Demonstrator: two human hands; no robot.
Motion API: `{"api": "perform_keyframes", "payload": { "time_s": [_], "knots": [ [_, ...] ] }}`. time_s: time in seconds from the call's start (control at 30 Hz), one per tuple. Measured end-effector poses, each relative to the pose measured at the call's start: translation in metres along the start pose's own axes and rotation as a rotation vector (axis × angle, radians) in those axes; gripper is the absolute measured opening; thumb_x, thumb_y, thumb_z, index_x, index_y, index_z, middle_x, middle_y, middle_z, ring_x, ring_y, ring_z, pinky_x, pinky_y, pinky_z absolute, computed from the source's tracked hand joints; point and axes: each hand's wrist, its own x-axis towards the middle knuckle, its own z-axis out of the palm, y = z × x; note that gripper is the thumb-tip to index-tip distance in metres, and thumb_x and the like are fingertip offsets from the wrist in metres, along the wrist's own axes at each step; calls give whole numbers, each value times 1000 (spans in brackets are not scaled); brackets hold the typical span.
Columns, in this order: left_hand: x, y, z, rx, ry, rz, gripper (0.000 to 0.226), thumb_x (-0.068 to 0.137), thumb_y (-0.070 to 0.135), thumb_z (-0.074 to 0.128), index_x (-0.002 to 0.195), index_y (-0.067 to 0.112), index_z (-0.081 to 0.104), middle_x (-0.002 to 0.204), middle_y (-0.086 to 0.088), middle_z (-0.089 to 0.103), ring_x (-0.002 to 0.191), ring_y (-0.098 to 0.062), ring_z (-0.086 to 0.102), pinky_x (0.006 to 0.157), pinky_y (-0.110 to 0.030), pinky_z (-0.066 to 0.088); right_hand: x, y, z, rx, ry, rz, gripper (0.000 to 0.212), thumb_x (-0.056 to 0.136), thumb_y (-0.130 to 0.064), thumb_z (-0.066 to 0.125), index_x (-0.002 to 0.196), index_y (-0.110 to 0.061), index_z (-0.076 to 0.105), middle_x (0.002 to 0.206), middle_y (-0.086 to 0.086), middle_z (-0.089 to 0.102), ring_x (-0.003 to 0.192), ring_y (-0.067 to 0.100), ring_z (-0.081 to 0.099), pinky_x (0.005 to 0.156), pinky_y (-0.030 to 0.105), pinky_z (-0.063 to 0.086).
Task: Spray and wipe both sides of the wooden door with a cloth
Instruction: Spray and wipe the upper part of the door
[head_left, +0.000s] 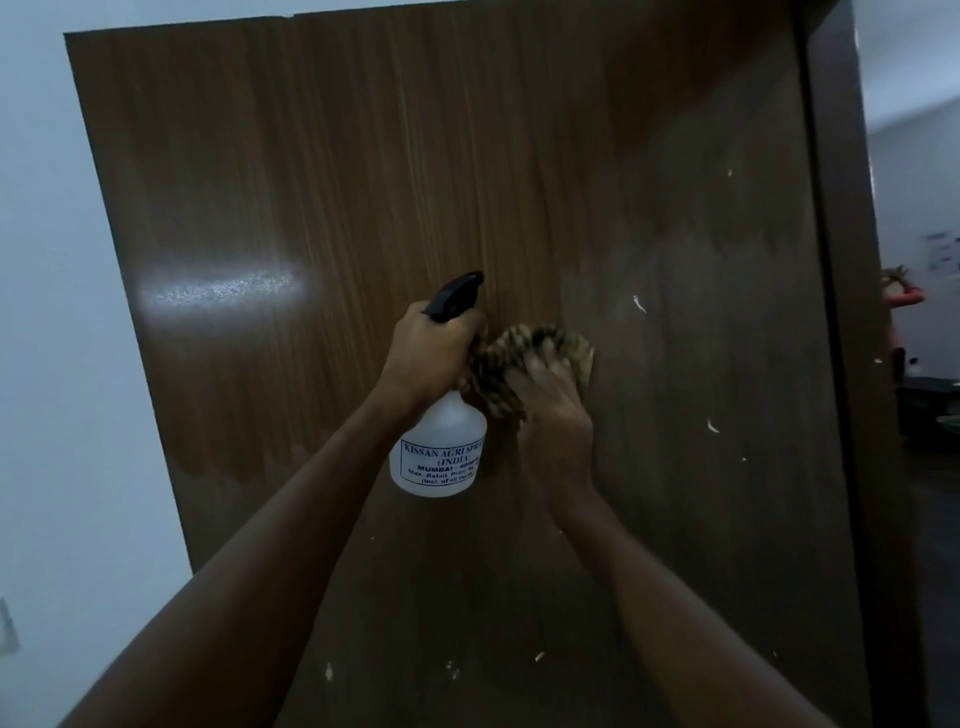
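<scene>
The brown wooden door (363, 156) fills most of the view, with a wet shine on its left part and small white flecks on its right part. My left hand (434, 358) grips the neck of a white spray bottle (441, 457) with a black trigger head, held upright close to the door. Right beside it, my right hand (553, 415) presses a brown patterned cloth (519, 358) against the door face at mid height. The cloth bunches above and to the left of my fingers and touches the bottle hand.
A pale wall (62, 364) lies left of the door. The door's dark edge (852, 364) runs down the right side. Beyond it is a dim room with a red object (904, 299) and dark furniture (930, 410).
</scene>
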Motion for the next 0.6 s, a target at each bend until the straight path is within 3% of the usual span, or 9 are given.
{"api": "perform_keyframes", "payload": {
  "time_s": [0.13,0.3,0.5,0.6],
  "knots": [
    [0,9,13,-62,-9,-8,18,102,13,54,87,7,62,82,-15,61,44,-12,48,46,-27,41,34,22,-11,11,7,-18,47,86,12,50,116,-14,74,137,6,66,140,28,52,104,48,53],
    [10,21,32,-46,51,1,17,101,15,55,88,7,63,74,-9,62,43,-14,46,44,-27,41,125,25,-16,62,-58,46,59,84,17,43,123,-14,73,146,5,60,148,26,41,117,51,40],
    [14,28,52,-29,86,-28,17,99,14,56,87,4,64,76,-14,59,47,-14,47,45,-27,40,20,42,-31,7,-63,-39,50,85,5,44,119,-15,75,141,2,63,142,24,49,99,51,57],
    [16,31,57,-34,89,-31,17,100,14,55,89,3,63,79,-16,61,45,-13,47,46,-28,41,47,49,-40,33,-76,-31,47,75,13,49,105,-9,78,132,8,69,136,30,56,101,52,55]
  ]
}}
